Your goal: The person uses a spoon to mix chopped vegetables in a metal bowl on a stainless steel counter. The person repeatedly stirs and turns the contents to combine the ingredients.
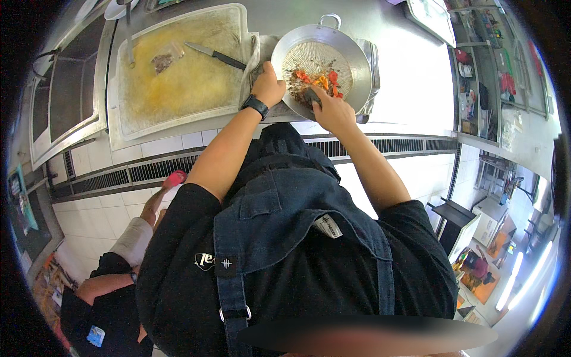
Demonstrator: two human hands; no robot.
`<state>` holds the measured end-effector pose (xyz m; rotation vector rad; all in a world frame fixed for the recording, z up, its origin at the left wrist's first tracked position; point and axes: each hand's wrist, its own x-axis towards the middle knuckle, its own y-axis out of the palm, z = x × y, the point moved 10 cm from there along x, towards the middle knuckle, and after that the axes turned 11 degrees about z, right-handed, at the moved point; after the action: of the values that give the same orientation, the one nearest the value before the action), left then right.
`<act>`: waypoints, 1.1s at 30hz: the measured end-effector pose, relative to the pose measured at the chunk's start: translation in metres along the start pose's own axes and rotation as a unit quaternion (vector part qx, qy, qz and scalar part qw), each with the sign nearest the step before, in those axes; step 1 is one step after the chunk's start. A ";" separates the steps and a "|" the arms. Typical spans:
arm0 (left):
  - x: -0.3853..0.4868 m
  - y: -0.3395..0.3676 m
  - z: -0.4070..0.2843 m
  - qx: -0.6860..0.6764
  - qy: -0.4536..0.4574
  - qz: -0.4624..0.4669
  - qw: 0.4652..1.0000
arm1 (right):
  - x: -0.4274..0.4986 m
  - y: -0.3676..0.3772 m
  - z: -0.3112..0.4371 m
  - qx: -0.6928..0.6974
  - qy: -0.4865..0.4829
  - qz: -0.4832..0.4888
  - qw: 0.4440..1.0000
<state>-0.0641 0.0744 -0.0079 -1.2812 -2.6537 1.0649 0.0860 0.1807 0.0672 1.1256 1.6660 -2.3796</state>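
A round metal pan (357, 58) with a ridged middle rests on a folded cloth (374, 67) in front of me. My left hand (269, 87) grips its left rim, and a black watch sits on that wrist. Inside the pan, my right hand (335, 109) presses a dark grey stone (312, 96) against the near side. Red and orange chopped pieces (332, 79), probably peppers, lie about the stone among dark crushed bits (296, 89). One loop handle (330, 20) shows at the pan's far edge.
Left of the pan lies a yellow-stained cutting board (147, 107). It bears a black-handled knife (216, 56), a small plastic bag of dark bits (167, 58) and a long metal utensil (130, 40). A person (107, 276) stands behind me on the left. Shelves (477, 89) rise at the right.
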 end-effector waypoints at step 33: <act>0.003 -0.003 -0.001 -0.003 0.003 -0.017 1.000 | 0.024 -0.026 -0.014 -0.015 -0.011 -0.031 0.999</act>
<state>-0.0673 0.0754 -0.0066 -1.2341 -2.6673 1.0481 0.0656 0.2126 0.0728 1.0561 1.7473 -2.3860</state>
